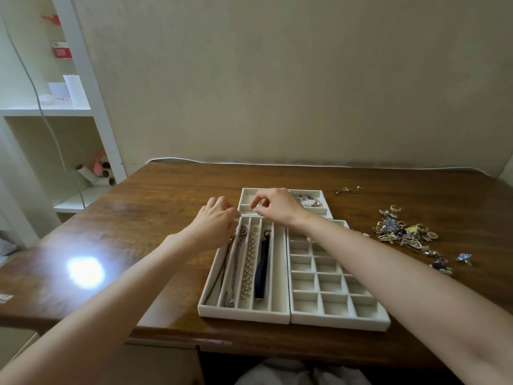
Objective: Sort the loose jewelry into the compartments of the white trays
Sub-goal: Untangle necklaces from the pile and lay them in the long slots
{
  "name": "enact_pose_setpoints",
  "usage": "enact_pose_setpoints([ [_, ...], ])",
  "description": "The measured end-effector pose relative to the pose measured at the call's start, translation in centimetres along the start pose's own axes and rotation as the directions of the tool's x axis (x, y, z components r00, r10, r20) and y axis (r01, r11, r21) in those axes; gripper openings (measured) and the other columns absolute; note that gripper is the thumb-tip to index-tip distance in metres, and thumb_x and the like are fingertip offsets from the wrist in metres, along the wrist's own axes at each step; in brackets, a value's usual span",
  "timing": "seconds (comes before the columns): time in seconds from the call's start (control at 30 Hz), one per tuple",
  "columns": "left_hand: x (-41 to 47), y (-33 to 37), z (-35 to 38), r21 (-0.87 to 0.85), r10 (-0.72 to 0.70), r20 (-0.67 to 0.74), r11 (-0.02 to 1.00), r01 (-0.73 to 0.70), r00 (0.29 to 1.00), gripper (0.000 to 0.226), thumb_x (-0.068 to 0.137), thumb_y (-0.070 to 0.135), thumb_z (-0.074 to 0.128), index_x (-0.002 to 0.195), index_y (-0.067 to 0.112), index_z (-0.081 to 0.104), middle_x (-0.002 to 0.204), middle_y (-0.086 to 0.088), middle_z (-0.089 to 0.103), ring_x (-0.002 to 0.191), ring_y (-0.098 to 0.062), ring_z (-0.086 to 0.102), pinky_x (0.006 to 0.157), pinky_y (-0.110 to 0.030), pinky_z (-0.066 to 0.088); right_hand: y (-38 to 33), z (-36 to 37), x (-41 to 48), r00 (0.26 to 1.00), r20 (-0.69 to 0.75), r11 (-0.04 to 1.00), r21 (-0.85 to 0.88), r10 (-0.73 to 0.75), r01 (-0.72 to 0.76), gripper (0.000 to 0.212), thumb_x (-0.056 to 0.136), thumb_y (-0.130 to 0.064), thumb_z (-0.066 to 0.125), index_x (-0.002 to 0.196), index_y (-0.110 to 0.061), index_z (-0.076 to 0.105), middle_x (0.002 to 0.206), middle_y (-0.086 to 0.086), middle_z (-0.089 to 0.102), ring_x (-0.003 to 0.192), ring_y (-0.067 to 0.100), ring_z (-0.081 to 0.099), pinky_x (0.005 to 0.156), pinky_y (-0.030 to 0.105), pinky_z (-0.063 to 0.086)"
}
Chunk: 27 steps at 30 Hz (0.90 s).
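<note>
Lying in a tangled heap on the right of the desk (pixel 155 207), the loose jewelry (pixel 402 234) sat well apart from the trays, with bare wood between. A blue brooch (pixel 464 257) lay alone just beyond the heap, near the desk's right side, and three small pieces (pixel 346 189) lay in a row farther back.

Three white trays stood in a cluster. The long-slot tray (pixel 244 315) and the grid tray (pixel 341 320) touched side by side, their front walls close to the desk's near edge. The far tray (pixel 327 211) butted against their back walls and held a beaded bracelet (pixel 311 201).

Four slots of the long-slot tray held one piece each: a dark chain (pixel 219 273), a silver chain (pixel 233 273), a pearl strand (pixel 249 268) and a navy band (pixel 262 273).

The left hand (pixel 215 225) hovered over that tray's far left corner, fingers curled at the head of the dark chain; whether its grip held the chain I could not tell. The right hand (pixel 277 207) hung over the far tray's near wall, thumb and forefinger drawn together; anything in that grip was too small to make out. The right forearm crossed above the grid tray, hiding part of it.

Left of the trays the wood lay open, marked by one bright glare spot. The desk's back edge met the wall.
</note>
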<state>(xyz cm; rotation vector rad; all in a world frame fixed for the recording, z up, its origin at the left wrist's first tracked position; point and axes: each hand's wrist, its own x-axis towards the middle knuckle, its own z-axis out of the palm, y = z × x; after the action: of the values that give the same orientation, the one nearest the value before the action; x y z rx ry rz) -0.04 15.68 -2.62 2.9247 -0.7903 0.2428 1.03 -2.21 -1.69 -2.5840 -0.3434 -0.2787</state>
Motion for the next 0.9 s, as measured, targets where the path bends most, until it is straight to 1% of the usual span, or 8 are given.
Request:
enact_pose_setpoints([
  [0.1, 0.3, 0.6, 0.1, -0.013, 0.012, -0.034, 1.000, -0.012, 0.999, 0.037, 0.097, 0.027, 0.041, 0.132, 0.018, 0.047, 0.131, -0.005, 0.040, 0.117, -0.025, 0.034, 0.098, -0.033, 0.033, 0.9, -0.2, -0.4, 0.999, -0.013, 0.997, 0.063, 0.037, -0.036, 0.013, 0.084, -0.020, 0.062, 0.093, -0.023, 0.072, 0.087, -0.001, 0.067, 0.081, 0.014, 0.060, 0.075, 0.031, 0.049],
  [0.2, 0.7, 1.7, 0.1, -0.054, 0.045, -0.082, 0.997, -0.050, 0.996, 0.037, 0.095, 0.027, 0.045, 0.130, 0.016, 0.048, 0.130, -0.006, 0.041, 0.117, -0.026, 0.034, 0.098, -0.034, 0.033, 1.6, -0.6, -1.1, 0.998, -0.032, 0.993, 0.111, 0.049, -0.045, 0.010, 0.084, -0.021, 0.063, 0.089, -0.025, 0.070, 0.086, -0.002, 0.067, 0.082, 0.015, 0.061, 0.078, 0.036, 0.052],
  [0.37, 1.7, 4.2, 0.5, -0.146, 0.121, -0.143, 0.979, -0.142, 0.982, 0.037, 0.091, 0.019, 0.051, 0.127, 0.013, 0.050, 0.125, -0.008, 0.045, 0.115, -0.028, 0.038, 0.099, -0.038, 0.034, 3.1, -1.7, -2.8, 0.995, -0.069, 0.984, 0.166, 0.074, -0.062, 0.012, 0.086, -0.018, 0.062, 0.085, -0.027, 0.069, 0.082, -0.004, 0.067, 0.076, 0.012, 0.060, 0.078, 0.037, 0.053],
  [0.43, 2.1, 5.5, 0.5, -0.179, 0.169, -0.167, 0.964, -0.199, 0.971, 0.037, 0.090, 0.016, 0.053, 0.127, 0.012, 0.050, 0.124, -0.009, 0.046, 0.117, -0.028, 0.038, 0.100, -0.038, 0.034, 3.9, -2.5, -3.7, 0.991, -0.090, 0.978, 0.193, 0.094, -0.075, 0.012, 0.088, -0.017, 0.062, 0.087, -0.027, 0.069, 0.081, -0.006, 0.066, 0.074, 0.007, 0.058, 0.075, 0.031, 0.052],
  [0.53, 2.7, 7.5, 0.7, -0.218, 0.227, -0.177, 0.940, -0.264, 0.958, 0.036, 0.091, 0.016, 0.052, 0.126, 0.012, 0.050, 0.125, -0.007, 0.047, 0.121, -0.024, 0.037, 0.102, -0.035, 0.032, 5.2, -4.0, -5.2, 0.986, -0.123, 0.980, 0.181, 0.109, -0.086, 0.010, 0.089, -0.016, 0.063, 0.094, -0.020, 0.070, 0.086, -0.008, 0.064, 0.076, 0.002, 0.057, 0.069, 0.019, 0.045],
  [0.67, 3.8, 10.2, 1.1, -0.220, 0.307, -0.196, 0.912, -0.346, 0.931, 0.034, 0.091, 0.018, 0.053, 0.124, 0.014, 0.051, 0.124, -0.007, 0.048, 0.119, -0.023, 0.039, 0.101, -0.034, 0.032, 7.6, -6.2, -7.2, 0.975, -0.158, 0.978, 0.161, 0.159, -0.133, 0.012, 0.089, -0.014, 0.061, 0.094, -0.019, 0.070, 0.087, -0.008, 0.065, 0.076, 0.002, 0.057, 0.067, 0.016, 0.044],
  [0.77, 4.8, 12.1, 1.5, -0.202, 0.350, -0.173, 0.902, -0.381, 0.921, 0.033, 0.092, 0.022, 0.052, 0.125, 0.015, 0.051, 0.127, -0.006, 0.046, 0.120, -0.021, 0.038, 0.102, -0.031, 0.030, 9.9, -7.8, -8.3, 0.959, -0.201, 0.977, 0.106, 0.201, -0.182, 0.011, 0.088, -0.016, 0.063, 0.090, -0.022, 0.071, 0.090, -0.007, 0.068, 0.080, 0.005, 0.059, 0.073, 0.023, 0.048],
  [0.9, 6.2, 14.3, 1.9, -0.188, 0.400, -0.141, 0.887, -0.421, 0.906, 0.034, 0.093, 0.025, 0.051, 0.125, 0.016, 0.050, 0.126, -0.005, 0.046, 0.119, -0.021, 0.038, 0.101, -0.033, 0.032, 13.4, -9.4, -9.5, 0.921, -0.244, 0.952, 0.040, 0.305, -0.305, 0.012, 0.089, -0.014, 0.063, 0.088, -0.024, 0.071, 0.100, -0.004, 0.067, 0.093, 0.012, 0.059, 0.079, 0.029, 0.049],
])
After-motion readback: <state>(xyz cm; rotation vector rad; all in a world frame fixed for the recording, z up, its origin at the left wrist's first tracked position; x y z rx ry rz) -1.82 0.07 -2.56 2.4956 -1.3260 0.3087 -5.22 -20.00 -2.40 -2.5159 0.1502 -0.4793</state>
